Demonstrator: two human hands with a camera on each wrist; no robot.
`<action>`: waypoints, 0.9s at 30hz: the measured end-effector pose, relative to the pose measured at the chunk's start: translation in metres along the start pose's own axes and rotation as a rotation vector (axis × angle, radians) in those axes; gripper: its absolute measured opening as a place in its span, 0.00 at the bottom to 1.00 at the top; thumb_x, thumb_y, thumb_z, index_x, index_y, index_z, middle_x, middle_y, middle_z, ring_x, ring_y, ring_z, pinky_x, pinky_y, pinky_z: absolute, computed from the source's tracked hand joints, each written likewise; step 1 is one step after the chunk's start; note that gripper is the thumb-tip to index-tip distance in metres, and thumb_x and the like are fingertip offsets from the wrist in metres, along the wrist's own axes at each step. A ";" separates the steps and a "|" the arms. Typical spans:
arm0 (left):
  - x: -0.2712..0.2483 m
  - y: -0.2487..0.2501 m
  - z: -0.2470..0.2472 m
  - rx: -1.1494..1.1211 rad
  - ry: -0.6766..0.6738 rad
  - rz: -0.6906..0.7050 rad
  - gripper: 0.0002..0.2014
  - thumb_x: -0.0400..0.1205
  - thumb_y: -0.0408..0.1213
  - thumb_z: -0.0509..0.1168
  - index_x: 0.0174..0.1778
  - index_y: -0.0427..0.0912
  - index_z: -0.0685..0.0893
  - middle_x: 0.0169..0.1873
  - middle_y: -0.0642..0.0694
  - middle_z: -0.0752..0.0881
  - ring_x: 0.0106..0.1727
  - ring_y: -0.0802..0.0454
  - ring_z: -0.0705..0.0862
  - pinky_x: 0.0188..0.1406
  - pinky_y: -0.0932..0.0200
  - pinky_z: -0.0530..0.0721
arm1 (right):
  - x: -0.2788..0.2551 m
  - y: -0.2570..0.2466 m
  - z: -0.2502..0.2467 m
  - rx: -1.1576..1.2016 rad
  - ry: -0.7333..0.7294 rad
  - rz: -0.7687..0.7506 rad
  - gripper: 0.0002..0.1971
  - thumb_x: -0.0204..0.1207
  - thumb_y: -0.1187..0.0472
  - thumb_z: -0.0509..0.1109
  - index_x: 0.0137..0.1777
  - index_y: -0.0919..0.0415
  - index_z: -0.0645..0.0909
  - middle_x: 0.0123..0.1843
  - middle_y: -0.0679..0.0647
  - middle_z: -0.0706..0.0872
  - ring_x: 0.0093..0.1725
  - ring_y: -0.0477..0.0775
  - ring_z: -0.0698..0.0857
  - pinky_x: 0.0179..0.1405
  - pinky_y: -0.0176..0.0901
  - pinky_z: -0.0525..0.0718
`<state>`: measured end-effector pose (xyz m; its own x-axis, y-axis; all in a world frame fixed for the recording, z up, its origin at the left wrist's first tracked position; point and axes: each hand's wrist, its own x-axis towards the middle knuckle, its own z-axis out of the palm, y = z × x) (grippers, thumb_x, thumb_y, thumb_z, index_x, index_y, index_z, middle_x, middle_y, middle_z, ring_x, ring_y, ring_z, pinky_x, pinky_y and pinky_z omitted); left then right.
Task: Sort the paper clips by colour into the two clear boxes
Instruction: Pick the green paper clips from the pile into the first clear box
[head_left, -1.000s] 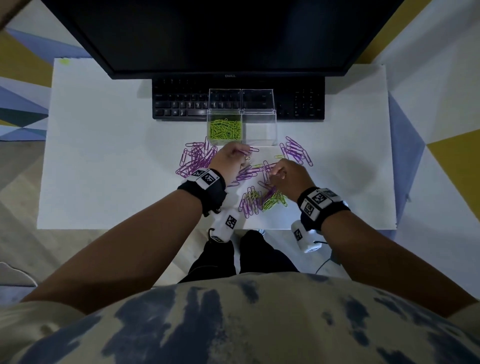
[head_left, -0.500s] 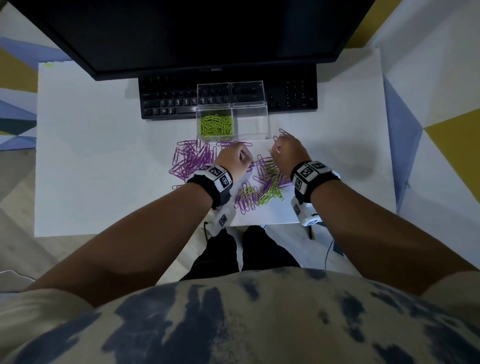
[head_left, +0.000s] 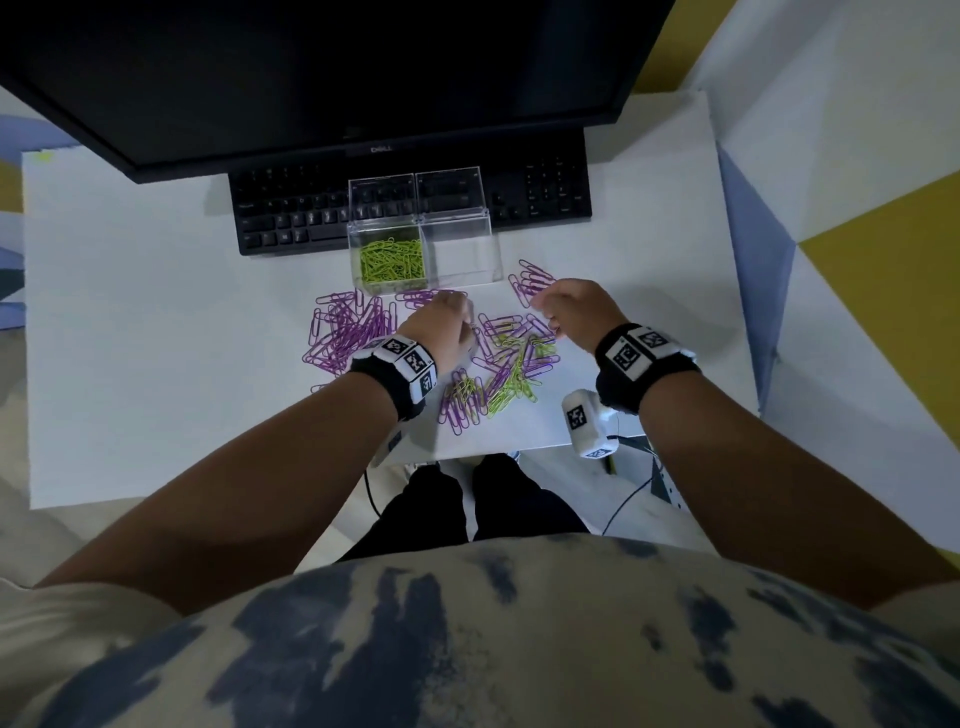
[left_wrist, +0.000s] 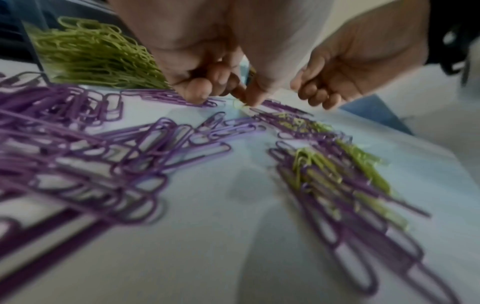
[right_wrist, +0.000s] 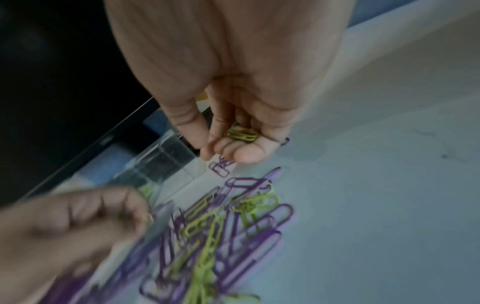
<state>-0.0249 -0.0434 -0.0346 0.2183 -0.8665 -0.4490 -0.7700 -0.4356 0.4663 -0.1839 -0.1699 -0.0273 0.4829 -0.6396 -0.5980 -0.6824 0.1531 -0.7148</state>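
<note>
- the left hand (head_left: 441, 325) hangs low over the white table (head_left: 156, 364), fingers curled, thumb and fingertips (left_wrist: 197, 92) pinched together right at the table surface; a pale green wire paper clip (left_wrist: 240, 105) lies at the tips, but blur hides whether it is gripped
- the right hand (head_left: 574, 309) is raised just off the table, well apart from the left one, fingers curled round a small bunch of yellow-green paper clips (right_wrist: 241, 134) lying in its palm
- between the two hands and back toward the wrists lies a mixed heap of purple and green wire paper clips (head_left: 498, 374)
- outward of the left hand spreads a pile of purple wire paper clips (head_left: 348, 330), all one colour
- just beyond the right hand's knuckles sits a small cluster of purple clips (head_left: 530, 280)
- ahead of both hands stand two clear plastic boxes side by side, touching: the left clear box (head_left: 387, 221), ahead of the left hand, holds a mass of green paper clips (head_left: 392, 262); the right clear box (head_left: 460, 218) shows no clips inside
- behind the boxes lies a black keyboard (head_left: 291, 218), under the edge of a dark monitor (head_left: 337, 67)
</note>
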 end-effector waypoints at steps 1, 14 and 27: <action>-0.001 0.000 0.000 -0.049 0.056 -0.005 0.06 0.82 0.32 0.59 0.51 0.35 0.75 0.51 0.41 0.76 0.46 0.46 0.77 0.46 0.57 0.74 | -0.001 0.001 0.002 -0.096 0.007 -0.056 0.08 0.74 0.61 0.67 0.48 0.63 0.85 0.37 0.49 0.83 0.38 0.47 0.80 0.42 0.38 0.78; -0.013 0.004 0.011 -0.865 0.275 -0.314 0.14 0.82 0.25 0.49 0.47 0.37 0.81 0.29 0.48 0.78 0.18 0.62 0.71 0.21 0.64 0.67 | 0.006 0.005 0.038 -0.502 -0.036 -0.279 0.05 0.76 0.64 0.68 0.45 0.66 0.81 0.44 0.56 0.81 0.44 0.55 0.80 0.43 0.43 0.76; 0.005 0.016 0.027 -0.228 0.171 -0.187 0.05 0.82 0.36 0.62 0.50 0.40 0.76 0.40 0.47 0.83 0.40 0.48 0.80 0.42 0.57 0.76 | 0.007 -0.002 0.028 -0.510 -0.085 -0.349 0.07 0.77 0.67 0.62 0.44 0.67 0.81 0.43 0.57 0.81 0.43 0.55 0.79 0.42 0.44 0.74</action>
<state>-0.0521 -0.0485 -0.0499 0.4551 -0.7865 -0.4176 -0.5577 -0.6173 0.5549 -0.1642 -0.1535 -0.0399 0.7525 -0.5216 -0.4021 -0.6424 -0.4465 -0.6228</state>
